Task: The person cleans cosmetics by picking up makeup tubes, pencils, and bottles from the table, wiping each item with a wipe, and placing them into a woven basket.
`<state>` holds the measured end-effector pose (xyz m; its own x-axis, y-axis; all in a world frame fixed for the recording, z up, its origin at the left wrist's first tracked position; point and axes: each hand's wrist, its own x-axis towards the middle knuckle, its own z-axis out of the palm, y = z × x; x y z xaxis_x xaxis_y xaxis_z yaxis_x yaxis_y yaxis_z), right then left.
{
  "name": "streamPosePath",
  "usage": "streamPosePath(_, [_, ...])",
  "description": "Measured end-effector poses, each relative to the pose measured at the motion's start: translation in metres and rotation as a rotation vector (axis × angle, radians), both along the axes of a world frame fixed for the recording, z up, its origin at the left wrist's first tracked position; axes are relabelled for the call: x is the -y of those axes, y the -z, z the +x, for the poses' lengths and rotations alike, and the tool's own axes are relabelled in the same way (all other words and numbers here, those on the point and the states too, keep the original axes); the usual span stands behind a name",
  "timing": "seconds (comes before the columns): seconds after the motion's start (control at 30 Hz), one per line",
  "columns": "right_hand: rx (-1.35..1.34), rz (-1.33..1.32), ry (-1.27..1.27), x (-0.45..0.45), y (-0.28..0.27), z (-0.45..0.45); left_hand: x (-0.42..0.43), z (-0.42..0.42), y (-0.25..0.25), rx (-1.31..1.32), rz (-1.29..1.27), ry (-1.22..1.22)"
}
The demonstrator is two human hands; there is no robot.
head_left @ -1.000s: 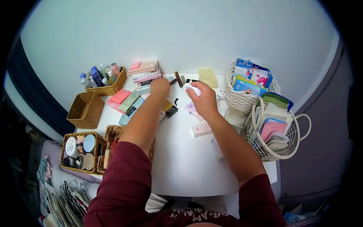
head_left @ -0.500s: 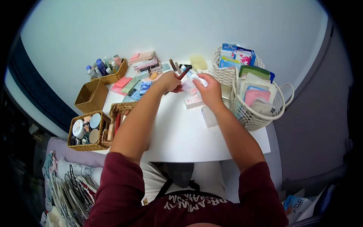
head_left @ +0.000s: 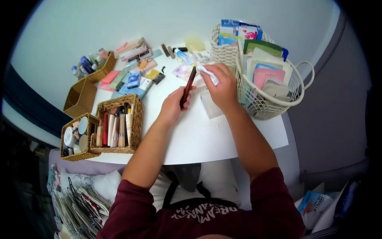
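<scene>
In my left hand is a slim dark maroon cosmetic tube, gripped near its lower end and tilted with its black tip up. My right hand pinches a crumpled white tissue just right of that tip. A small gap seems to separate tissue and tube. Below my right hand a clear plastic case lies on the white table. Behind my hands are a white and blue tube and a pinkish packet, partly covered.
At left stand a woven basket of upright makeup tubes, a basket of jars, an angled wicker box and a bottle basket. Small boxes lie behind. White baskets with packets stand at right.
My left hand has come toward me and turned, so the tube's tip now points up. My right hand still holds the tissue. The view has shifted, showing more of the makeup basket.
</scene>
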<state>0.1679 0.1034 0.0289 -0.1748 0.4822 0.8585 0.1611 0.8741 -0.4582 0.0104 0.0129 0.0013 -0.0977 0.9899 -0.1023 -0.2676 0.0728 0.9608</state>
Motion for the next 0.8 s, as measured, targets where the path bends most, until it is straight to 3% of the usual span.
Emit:
streamPosePath(0.1, [0.023,0.134,0.009,-0.003,0.005,-0.003,0.001,-0.002,0.005,-0.020,0.018,0.068])
streamPosePath(0.27, [0.113,0.095,-0.098,0.005,0.015,-0.011,0.008,0.005,0.000,-0.095,0.023,0.015])
streamPosePath(0.43, [0.236,0.080,-0.185,0.024,0.020,-0.029,0.002,-0.002,0.008,0.085,0.075,-0.116])
streamPosePath(0.53, [0.282,0.091,-0.228,0.027,0.022,-0.032,0.007,-0.001,0.001,0.396,0.096,-0.191])
streamPosePath(0.63, [0.378,0.191,-0.257,0.033,0.023,-0.033,0.012,0.005,-0.014,0.455,0.096,-0.227])
streamPosePath(0.8, [0.596,0.187,-0.319,0.031,0.023,-0.030,0.006,-0.001,0.001,0.224,0.082,-0.310])
